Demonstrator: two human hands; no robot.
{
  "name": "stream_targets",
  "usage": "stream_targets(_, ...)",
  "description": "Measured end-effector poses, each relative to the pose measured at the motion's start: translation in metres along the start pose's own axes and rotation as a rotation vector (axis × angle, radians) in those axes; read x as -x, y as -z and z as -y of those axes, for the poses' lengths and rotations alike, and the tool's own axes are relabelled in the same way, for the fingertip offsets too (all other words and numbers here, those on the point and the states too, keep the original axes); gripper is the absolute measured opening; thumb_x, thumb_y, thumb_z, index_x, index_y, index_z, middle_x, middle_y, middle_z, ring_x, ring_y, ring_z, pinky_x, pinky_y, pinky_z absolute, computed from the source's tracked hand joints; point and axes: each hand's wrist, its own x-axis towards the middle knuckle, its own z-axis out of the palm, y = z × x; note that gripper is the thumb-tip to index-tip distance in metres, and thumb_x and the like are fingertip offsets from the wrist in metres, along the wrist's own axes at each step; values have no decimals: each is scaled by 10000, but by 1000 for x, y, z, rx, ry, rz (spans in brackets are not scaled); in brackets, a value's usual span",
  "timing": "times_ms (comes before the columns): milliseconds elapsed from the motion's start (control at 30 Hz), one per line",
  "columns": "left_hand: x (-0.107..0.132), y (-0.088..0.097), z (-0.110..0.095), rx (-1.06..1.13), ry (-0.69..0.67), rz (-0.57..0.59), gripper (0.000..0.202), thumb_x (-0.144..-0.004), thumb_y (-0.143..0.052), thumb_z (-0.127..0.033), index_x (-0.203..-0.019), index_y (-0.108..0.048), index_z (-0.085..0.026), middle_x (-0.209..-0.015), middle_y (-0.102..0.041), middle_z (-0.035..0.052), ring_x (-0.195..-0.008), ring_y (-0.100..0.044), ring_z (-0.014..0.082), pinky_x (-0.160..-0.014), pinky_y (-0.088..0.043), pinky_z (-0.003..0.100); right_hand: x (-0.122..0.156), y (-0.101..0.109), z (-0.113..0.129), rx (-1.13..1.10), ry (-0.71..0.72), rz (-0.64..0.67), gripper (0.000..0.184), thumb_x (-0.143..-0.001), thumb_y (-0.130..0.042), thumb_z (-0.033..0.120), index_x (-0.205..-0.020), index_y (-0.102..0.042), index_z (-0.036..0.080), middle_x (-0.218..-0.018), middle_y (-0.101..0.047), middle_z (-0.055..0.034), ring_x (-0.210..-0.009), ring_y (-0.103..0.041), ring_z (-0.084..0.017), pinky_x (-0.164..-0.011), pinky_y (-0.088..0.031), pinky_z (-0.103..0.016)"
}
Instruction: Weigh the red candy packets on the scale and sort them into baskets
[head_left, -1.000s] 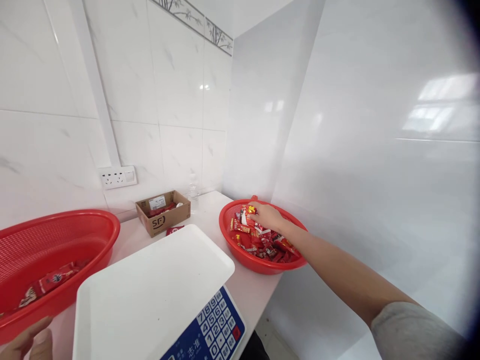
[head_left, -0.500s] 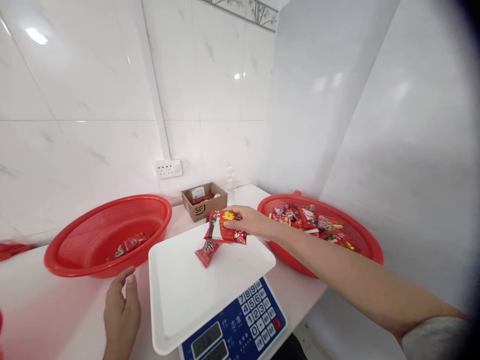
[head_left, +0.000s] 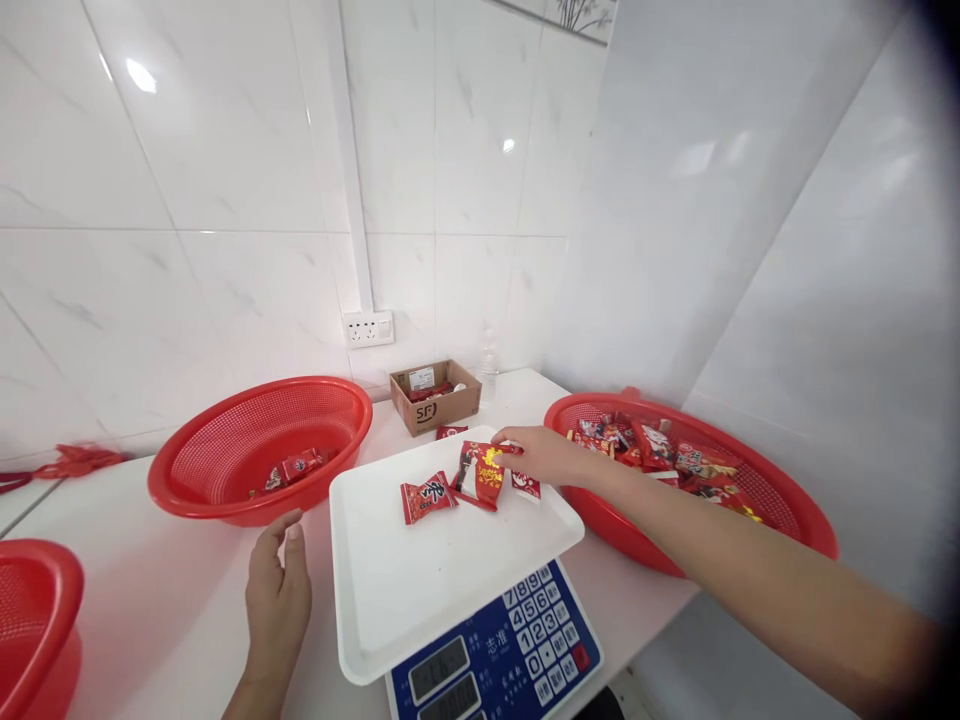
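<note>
On the white tray of a digital scale, my right hand has its fingers closed on the upper right corner of a red packet with yellow lettering. Part of another red-and-white packet shows just below that hand. A small red wrapped candy with dark lettering lies to the left of the packets. My left hand holds nothing, its fingers slightly bent and thumb apart, left of the tray and below a red basket with a few wrapped pieces inside.
To the right, a large red basket holds many red packets. Behind the tray stand a small cardboard box and a clear bottle. Another red basket is cut off at lower left. Tiled walls close off the back.
My right hand has lowered the packets onto the tray, and they now lie more spread out. The small candy lies turned differently. The view has swung left, bringing in the lower-left basket.
</note>
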Motion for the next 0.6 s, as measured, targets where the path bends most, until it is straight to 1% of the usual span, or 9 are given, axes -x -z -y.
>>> stream_targets(133, 0, 2, -3, 13, 15, -1, 363, -860, -354, -472, -1072, -531, -236, -1134, -570, 57, -1055, -517, 258, -880, -422, 411, 1, 13, 6, 113, -43, -67, 236, -776, -571, 358, -938, -672, 219, -972, -682, -87, -931, -593, -299, -792, -444, -414)
stream_targets(233, 1, 3, -4, 21, 43, -5, 352, -865, -353, -470, -1070, -529, -244, -1134, -570, 49, -1065, -512, 254, -886, -420, 405, 8, 21, 14, 115, -6, -87, 212, -801, -543, 352, -928, -666, 233, -988, -676, -60, -928, -592, -258, -784, -446, -363)
stream_targets(333, 1, 4, -5, 16, 42, -7, 353, -866, -354, -468, -1066, -531, -237, -1138, -568, 54, -1074, -508, 255, -888, -419, 397, 19, 17, 23, 8, 92, -6, 254, -832, -506, 363, -1012, -643, 250, -947, -677, -21, -817, -615, -181, -713, -469, -285)
stream_targets(400, 1, 4, -4, 12, 33, 0, 352, -866, -353, -465, -1062, -532, -235, -1138, -569, 54, -1072, -511, 255, -882, -421, 395, 23, 7, 26, -87, 160, 103, 311, -845, -482, 375, -1101, -612, 255, -892, -675, -13, -725, -616, -158, -647, -479, -273)
stream_targets(433, 1, 4, -5, 11, 31, 3, 349, -866, -352, -464, -1059, -533, -235, -1134, -570, 54, -1067, -513, 254, -878, -423, 395, 25, 1, 27, -103, 186, 146, 340, -844, -485, 371, -1146, -592, 259, -898, -672, -17, -723, -617, -161, -645, -483, -281)
stream_targets(467, 1, 4, -5, 8, 32, 6, 346, -866, -352, -461, -1056, -533, -236, -1130, -571, 53, -1063, -515, 254, -874, -425, 395, 25, -6, 27, -89, 207, 161, 368, -838, -498, 357, -1187, -570, 264, -945, -668, -28, -771, -621, -175, -679, -488, -301)
stream_targets(500, 1, 4, -6, 5, 37, 9, 342, -865, -353, -458, -1052, -534, -237, -1125, -573, 52, -1057, -518, 253, -871, -426, 395, 25, -12, 28, -48, 225, 143, 394, -827, -516, 334, -1214, -553, 268, -1027, -656, -43, -868, -616, -199, -745, -485, -331)
stream_targets(533, 1, 4, -7, 2, 44, 9, 336, -864, -354, -455, -1049, -535, -239, -1123, -574, 51, -1053, -519, 252, -869, -427, 394, 25, -18, 29, -2, 250, 105, 416, -818, -533, 308, -1232, -542, 266, -1126, -625, -58, -995, -583, -223, -831, -463, -364)
stream_targets(600, 2, 4, -9, -6, 55, 9, 325, -863, -357, -446, -1044, -534, -243, -1121, -577, 46, -1049, -522, 249, -866, -429, 392, 22, -28, 33, 56, 324, 23, 439, -809, -551, 274, -1247, -533, 243, -1283, -538, -73, -1201, -450, -242, -975, -375, -400)
